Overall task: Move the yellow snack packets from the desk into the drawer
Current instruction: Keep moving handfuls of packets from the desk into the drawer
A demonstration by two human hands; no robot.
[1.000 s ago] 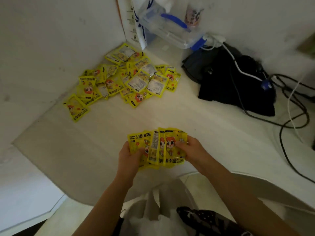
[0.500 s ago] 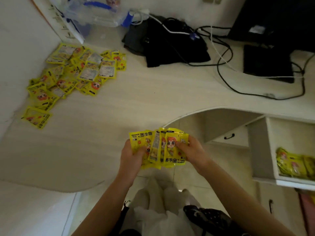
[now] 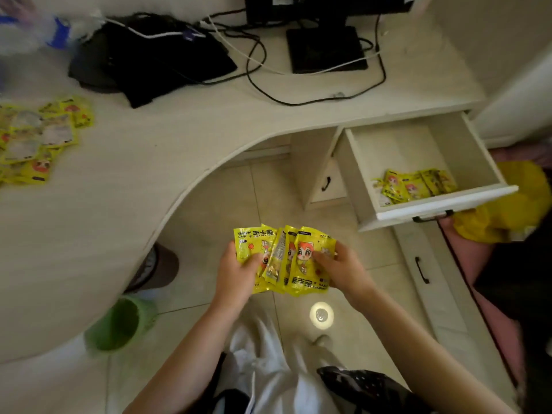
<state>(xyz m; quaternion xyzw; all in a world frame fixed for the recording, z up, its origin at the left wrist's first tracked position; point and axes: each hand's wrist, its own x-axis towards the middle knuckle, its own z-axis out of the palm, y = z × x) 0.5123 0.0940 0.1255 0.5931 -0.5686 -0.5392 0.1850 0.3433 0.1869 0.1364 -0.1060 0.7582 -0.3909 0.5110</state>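
Note:
A fanned bunch of yellow snack packets [image 3: 283, 258] with a cartoon figure hangs over the tiled floor, clear of the desk edge. My left hand [image 3: 239, 274] grips its left side and my right hand [image 3: 343, 268] grips its right side. A pile of the same yellow packets [image 3: 38, 138] lies on the desk [image 3: 125, 186] at the far left. To the right, the white drawer [image 3: 442, 204] stands pulled out, with several yellow packets [image 3: 412, 186] lying at its front.
A black bag [image 3: 155, 61], tangled cables [image 3: 268, 70] and a monitor base [image 3: 325, 49] sit at the back of the desk. Under the desk stand a green bin [image 3: 119, 324] and a brown one [image 3: 161, 267]. A yellow cloth [image 3: 507, 210] lies right of the drawer.
My view has swung right: the desk pile slid to the left edge and the open drawer came fully into sight. Both hands carried the bunch off the desk to above the floor.

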